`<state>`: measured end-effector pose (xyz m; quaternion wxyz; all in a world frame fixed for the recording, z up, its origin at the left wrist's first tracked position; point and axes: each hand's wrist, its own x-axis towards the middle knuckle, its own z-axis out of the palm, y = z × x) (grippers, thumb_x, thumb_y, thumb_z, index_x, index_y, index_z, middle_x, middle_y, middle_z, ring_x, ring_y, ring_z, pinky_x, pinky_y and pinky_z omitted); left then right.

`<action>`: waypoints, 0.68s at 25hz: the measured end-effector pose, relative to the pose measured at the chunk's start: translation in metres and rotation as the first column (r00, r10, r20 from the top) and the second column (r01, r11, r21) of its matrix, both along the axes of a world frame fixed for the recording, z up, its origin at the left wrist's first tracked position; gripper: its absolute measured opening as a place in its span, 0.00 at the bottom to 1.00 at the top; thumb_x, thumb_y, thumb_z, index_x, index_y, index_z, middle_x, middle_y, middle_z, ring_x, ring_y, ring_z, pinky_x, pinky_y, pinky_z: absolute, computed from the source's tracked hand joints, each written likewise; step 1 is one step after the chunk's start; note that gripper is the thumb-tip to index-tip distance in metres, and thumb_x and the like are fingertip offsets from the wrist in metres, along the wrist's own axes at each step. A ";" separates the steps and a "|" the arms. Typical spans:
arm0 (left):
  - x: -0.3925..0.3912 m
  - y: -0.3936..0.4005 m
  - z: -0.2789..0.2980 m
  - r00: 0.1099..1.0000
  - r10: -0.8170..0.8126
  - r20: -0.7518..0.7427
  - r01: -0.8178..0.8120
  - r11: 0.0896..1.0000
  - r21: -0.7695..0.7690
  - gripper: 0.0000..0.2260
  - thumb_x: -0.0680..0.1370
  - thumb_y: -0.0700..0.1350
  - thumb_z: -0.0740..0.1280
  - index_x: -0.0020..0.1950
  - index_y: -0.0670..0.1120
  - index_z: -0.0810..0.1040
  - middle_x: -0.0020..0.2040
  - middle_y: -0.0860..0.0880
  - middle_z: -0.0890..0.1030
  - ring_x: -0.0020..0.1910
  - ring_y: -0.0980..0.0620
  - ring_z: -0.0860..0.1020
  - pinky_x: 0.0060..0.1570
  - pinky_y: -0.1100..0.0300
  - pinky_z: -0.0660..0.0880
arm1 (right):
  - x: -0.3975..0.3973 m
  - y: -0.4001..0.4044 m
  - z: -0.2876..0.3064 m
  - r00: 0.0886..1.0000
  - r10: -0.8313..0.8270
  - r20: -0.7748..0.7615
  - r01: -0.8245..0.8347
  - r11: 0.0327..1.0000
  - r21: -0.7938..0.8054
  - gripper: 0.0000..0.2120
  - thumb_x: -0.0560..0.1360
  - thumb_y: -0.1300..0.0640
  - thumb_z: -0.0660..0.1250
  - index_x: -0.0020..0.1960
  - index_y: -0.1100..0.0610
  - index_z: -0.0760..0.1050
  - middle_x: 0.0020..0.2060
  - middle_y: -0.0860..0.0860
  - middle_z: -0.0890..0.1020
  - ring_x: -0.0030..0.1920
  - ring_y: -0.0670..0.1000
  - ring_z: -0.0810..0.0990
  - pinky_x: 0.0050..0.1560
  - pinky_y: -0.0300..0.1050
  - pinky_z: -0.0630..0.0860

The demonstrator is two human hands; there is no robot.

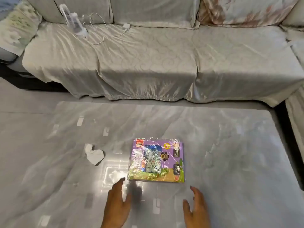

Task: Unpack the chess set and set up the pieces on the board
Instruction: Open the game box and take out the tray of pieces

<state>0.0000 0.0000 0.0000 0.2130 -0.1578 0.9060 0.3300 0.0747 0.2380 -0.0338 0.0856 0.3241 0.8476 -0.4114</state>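
A long grey fabric-covered sofa (148,60) fills the far side at twelve o'clock, carrying a small white handheld fan (74,22) with a looped white cable at about eleven. Nearer, the glossy grey marbled counter (230,145) spreads across the lower view. On it, a little right of centre, lies the flat purple shrink-wrapped chess set box (157,159), sealed, round pieces showing through a window in its lid.

Its long axis runs left to right, roughly square to the person. It lies at twelve o'clock from both hands. The left hand (117,206) has its straight, loosely spread fingers (120,181) just short of the box's near-left corner, not touching. The right hand (196,209) stands edge-on below the near-right corner, fingers straight and relaxed, a little further back. Both are empty, and the left is the nearer.

A crumpled white tissue (94,154) sits at nine o'clock from the box, well apart. Nothing lies between the fingers and the box, so taking it from both sides looks unobstructed; the slick wrap may slip.
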 end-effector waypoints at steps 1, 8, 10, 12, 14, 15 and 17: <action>-0.007 0.008 -0.035 0.992 0.077 -0.099 -0.075 0.997 0.030 0.23 0.77 0.48 0.67 0.71 0.51 0.67 0.68 0.49 0.71 0.65 0.47 0.70 0.65 0.50 0.69 | -0.011 -0.003 -0.033 0.992 -0.044 -0.116 0.048 0.998 0.031 0.27 0.73 0.57 0.70 0.66 0.39 0.65 0.63 0.53 0.75 0.59 0.57 0.76 0.59 0.52 0.73; -0.013 0.026 -0.178 0.726 0.071 -0.684 -0.097 0.995 0.000 0.23 0.71 0.54 0.59 0.60 0.45 0.79 0.54 0.46 0.79 0.48 0.51 0.71 0.53 0.57 0.65 | -0.032 0.000 -0.154 0.842 0.066 -0.535 0.144 0.929 0.342 0.28 0.76 0.36 0.53 0.58 0.56 0.79 0.48 0.47 0.81 0.49 0.50 0.74 0.55 0.31 0.65; -0.015 0.027 -0.193 0.655 0.098 -0.749 -0.140 0.990 0.007 0.22 0.70 0.54 0.59 0.58 0.45 0.81 0.51 0.47 0.79 0.46 0.50 0.71 0.51 0.54 0.68 | -0.032 0.004 -0.166 0.796 0.019 -0.605 0.165 0.955 0.248 0.21 0.74 0.39 0.56 0.54 0.48 0.81 0.43 0.38 0.80 0.45 0.44 0.76 0.47 0.27 0.67; -0.009 0.025 -0.196 0.613 0.238 -0.753 -0.173 0.971 0.165 0.18 0.70 0.55 0.60 0.54 0.50 0.81 0.49 0.53 0.79 0.44 0.51 0.72 0.44 0.55 0.71 | -0.025 -0.001 -0.170 0.740 -0.124 -0.661 0.208 0.977 0.049 0.16 0.70 0.40 0.58 0.49 0.44 0.81 0.42 0.39 0.82 0.44 0.39 0.79 0.43 0.28 0.71; -0.001 0.020 -0.193 0.622 0.369 -0.691 -0.198 0.927 0.318 0.11 0.72 0.55 0.64 0.49 0.54 0.80 0.46 0.57 0.78 0.45 0.51 0.73 0.38 0.59 0.70 | -0.018 -0.006 -0.166 0.694 -0.280 -0.663 0.269 0.955 -0.122 0.13 0.68 0.39 0.62 0.43 0.43 0.81 0.38 0.43 0.83 0.39 0.42 0.80 0.39 0.32 0.74; 0.003 0.017 -0.194 0.646 0.388 -0.657 -0.212 0.918 0.334 0.06 0.74 0.53 0.66 0.48 0.54 0.78 0.46 0.57 0.77 0.48 0.50 0.73 0.39 0.59 0.69 | -0.014 -0.007 -0.168 0.692 -0.334 -0.641 0.309 0.938 -0.155 0.10 0.69 0.41 0.64 0.41 0.45 0.80 0.35 0.44 0.82 0.37 0.43 0.80 0.37 0.35 0.74; 0.022 0.007 -0.185 0.728 0.344 -0.593 -0.190 0.932 0.308 0.02 0.77 0.48 0.67 0.49 0.55 0.76 0.48 0.55 0.75 0.51 0.50 0.72 0.41 0.58 0.68 | 0.005 -0.012 -0.159 0.739 -0.358 -0.571 0.317 0.932 -0.173 0.09 0.74 0.49 0.69 0.37 0.51 0.76 0.31 0.46 0.80 0.35 0.46 0.78 0.36 0.41 0.72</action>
